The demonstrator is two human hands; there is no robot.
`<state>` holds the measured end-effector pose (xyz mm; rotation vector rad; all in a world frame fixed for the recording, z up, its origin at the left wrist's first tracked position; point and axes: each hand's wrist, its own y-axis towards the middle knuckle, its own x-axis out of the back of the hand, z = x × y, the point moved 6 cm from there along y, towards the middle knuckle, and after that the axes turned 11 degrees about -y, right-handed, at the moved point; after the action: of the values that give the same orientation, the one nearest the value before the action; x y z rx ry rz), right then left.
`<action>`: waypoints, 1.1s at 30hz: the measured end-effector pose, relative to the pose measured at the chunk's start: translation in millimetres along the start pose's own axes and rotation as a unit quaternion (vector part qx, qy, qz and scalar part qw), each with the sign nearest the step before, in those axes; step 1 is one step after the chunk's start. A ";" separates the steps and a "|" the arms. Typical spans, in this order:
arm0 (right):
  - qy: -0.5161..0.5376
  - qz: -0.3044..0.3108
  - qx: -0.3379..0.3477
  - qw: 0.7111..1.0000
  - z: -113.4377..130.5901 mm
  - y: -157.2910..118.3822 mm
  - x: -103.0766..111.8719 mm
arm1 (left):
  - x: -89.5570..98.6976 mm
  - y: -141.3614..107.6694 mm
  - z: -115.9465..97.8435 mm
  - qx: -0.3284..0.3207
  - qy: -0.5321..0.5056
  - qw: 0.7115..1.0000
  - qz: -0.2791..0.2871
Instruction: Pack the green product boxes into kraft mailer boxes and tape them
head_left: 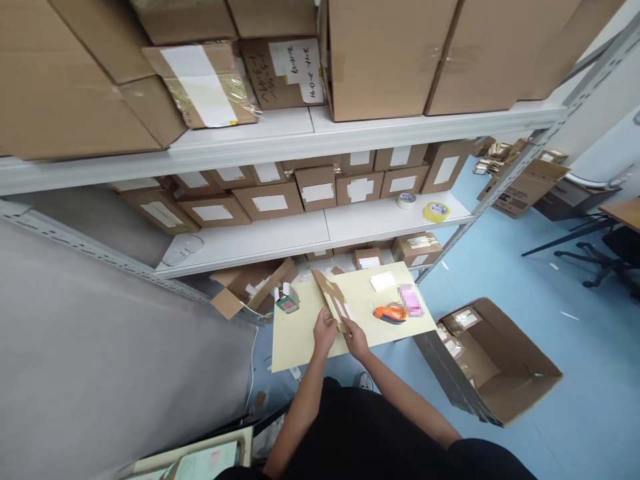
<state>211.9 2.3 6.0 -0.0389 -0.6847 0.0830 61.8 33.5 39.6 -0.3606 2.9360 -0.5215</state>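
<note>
Between my hands is a flat brown cardboard piece (pixel 327 288) with white strips on it, tilted up over a pale yellow tabletop (pixel 300 343). My left hand (pixel 325 331) grips its near left edge with curled fingers. On the near right corner, my right hand (pixel 356 339) pinches the same cardboard. To the right lie an orange and dark box cutter or tape tool (pixel 390 313), a blurred pink item (pixel 411 300) and a white card or paper stack (pixel 383 281). A small green and white box (pixel 287 299) stands at the left of the tabletop.
A metal rack holds labelled cartons (pixel 270 202) and two tape rolls (pixel 436 211) on its middle shelf (pixel 280 237). A large open carton (pixel 490 360) with small packets stands on the blue floor at right. Another open box (pixel 250 287) sits behind the tabletop at left.
</note>
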 end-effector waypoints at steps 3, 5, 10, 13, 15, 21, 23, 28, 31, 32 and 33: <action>0.003 -0.014 -0.032 0.999 -15.9 7.3 28.1 | -13.4 7.0 -1.2 -0.006 -0.012 0.999 0.037; 0.010 -0.014 -0.059 0.998 -31.0 9.5 46.4 | -6.1 18.5 -5.9 -0.021 0.012 1.000 0.019; 0.086 -0.020 -0.094 0.992 -66.7 14.0 69.8 | 18.1 72.0 -29.8 -0.009 0.137 0.990 -0.038; 0.136 -0.033 -0.099 0.985 -81.8 14.9 71.3 | 10.9 112.5 -55.8 -0.006 0.184 0.983 -0.015; 0.155 -0.028 -0.097 0.983 -87.6 14.0 71.5 | 0.3 136.2 -73.7 -0.020 0.185 0.982 0.003; 0.179 0.011 -0.093 0.979 -93.7 10.6 74.5 | -36.6 167.1 -81.8 -0.025 0.168 0.981 0.090; 0.181 0.007 -0.105 0.978 -95.9 12.0 73.3 | -41.3 165.8 -74.9 -0.026 0.165 0.980 0.104; 0.213 -0.031 -0.145 0.966 -97.3 28.6 64.2 | -20.5 155.6 -65.5 -0.042 0.163 0.982 0.082; 0.238 -0.054 -0.184 0.952 -92.6 48.7 58.5 | 3.9 143.3 -62.3 -0.059 0.162 0.984 0.045; 0.242 -0.058 -0.193 0.949 -89.5 56.8 56.9 | 10.9 137.4 -60.0 -0.064 0.163 0.984 0.032; 0.240 -0.058 -0.198 0.949 -85.6 65.3 55.7 | 16.7 130.6 -56.4 -0.067 0.163 0.984 0.021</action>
<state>304.9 71.6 -29.4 -0.3940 -0.2060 -0.1756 8.4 166.4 44.2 -0.2460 3.2987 -0.4139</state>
